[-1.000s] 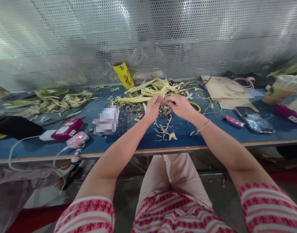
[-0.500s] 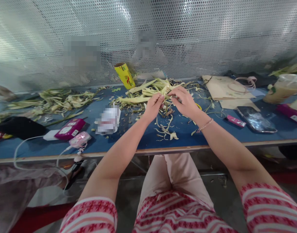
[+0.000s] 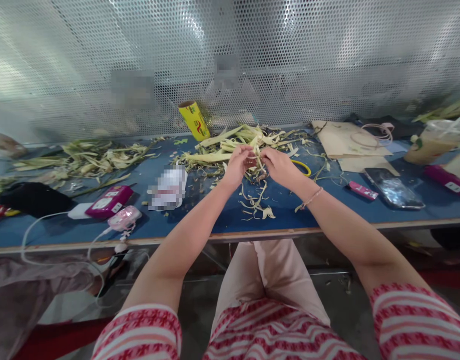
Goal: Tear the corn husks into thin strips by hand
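Observation:
My left hand (image 3: pixel 237 165) and my right hand (image 3: pixel 279 166) meet over the middle of the blue table (image 3: pixel 214 220), both pinching a small bundle of pale leaf strips (image 3: pixel 253 161) between their fingertips. Just behind the hands lies a pile of green and yellow leaves and stalks (image 3: pixel 233 142). Curled strip scraps (image 3: pixel 257 202) lie on the table below the hands. A thin bracelet sits on my right wrist.
A second leaf pile (image 3: pixel 90 157) is at the left. A yellow roll (image 3: pixel 194 120) leans on the perforated metal screen. Pink power bank (image 3: pixel 108 201), pink device with cable (image 3: pixel 124 218), phone (image 3: pixel 394 187), yellow ring (image 3: pixel 303 165), brown paper (image 3: pixel 346 140) and drink cup (image 3: pixel 434 141) lie around.
My right hand reached back to the leaf pile half a second ago and has come back to meet my left hand. The left hand stayed almost in place.

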A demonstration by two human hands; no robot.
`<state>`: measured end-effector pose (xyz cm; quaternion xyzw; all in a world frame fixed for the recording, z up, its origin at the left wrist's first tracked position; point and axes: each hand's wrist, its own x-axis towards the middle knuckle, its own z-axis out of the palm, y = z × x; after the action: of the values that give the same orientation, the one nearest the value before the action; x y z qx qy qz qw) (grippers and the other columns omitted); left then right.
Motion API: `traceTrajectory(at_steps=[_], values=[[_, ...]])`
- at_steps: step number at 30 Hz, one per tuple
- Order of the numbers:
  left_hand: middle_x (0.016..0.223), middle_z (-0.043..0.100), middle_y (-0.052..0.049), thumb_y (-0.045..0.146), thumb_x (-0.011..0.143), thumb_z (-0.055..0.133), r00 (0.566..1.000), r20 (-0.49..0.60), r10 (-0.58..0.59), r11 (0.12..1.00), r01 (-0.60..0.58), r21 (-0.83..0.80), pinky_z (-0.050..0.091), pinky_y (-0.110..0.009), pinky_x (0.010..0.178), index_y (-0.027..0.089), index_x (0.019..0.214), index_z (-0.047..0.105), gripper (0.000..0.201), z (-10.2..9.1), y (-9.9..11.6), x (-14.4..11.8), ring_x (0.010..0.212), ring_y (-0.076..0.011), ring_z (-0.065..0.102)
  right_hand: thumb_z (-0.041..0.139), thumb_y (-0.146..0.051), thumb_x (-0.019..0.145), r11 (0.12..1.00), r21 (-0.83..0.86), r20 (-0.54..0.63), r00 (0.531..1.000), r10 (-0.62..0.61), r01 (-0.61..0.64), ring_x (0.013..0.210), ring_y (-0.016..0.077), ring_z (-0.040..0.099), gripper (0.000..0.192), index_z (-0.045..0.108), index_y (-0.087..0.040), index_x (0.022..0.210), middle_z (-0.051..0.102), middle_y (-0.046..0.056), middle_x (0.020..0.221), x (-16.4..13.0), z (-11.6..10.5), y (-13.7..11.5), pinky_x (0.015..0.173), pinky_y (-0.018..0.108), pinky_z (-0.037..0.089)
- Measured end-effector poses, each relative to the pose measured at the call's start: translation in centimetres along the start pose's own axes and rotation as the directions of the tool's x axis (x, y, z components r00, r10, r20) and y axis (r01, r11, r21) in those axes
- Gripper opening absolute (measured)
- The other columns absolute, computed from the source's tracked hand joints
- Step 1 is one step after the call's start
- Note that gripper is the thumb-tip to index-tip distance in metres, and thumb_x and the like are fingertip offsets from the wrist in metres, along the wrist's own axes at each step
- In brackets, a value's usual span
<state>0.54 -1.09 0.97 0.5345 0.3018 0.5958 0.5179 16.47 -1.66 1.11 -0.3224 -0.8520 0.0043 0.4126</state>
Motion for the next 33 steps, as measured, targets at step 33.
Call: traceTrajectory(at_steps=[33], values=[[0.058,0.053,0.003,0.047,0.066,0.076,0.972,0.161,0.172,0.966,-0.198,0.165,0.042,-0.023,0.061,0.014,0.066,0.063,0.035,-0.4,-0.7,-0.6,0.057,-0.0072,0.047,0.041,-0.014,0.093,0.993,-0.068,-0.055,0.994,-0.097,0.093,0.081,0.0174,0.054,0.019,0.058,-0.019,0.087,0.058,0.006,0.083,0.1,-0.9,-1.0,0.077,0.031,0.045]])
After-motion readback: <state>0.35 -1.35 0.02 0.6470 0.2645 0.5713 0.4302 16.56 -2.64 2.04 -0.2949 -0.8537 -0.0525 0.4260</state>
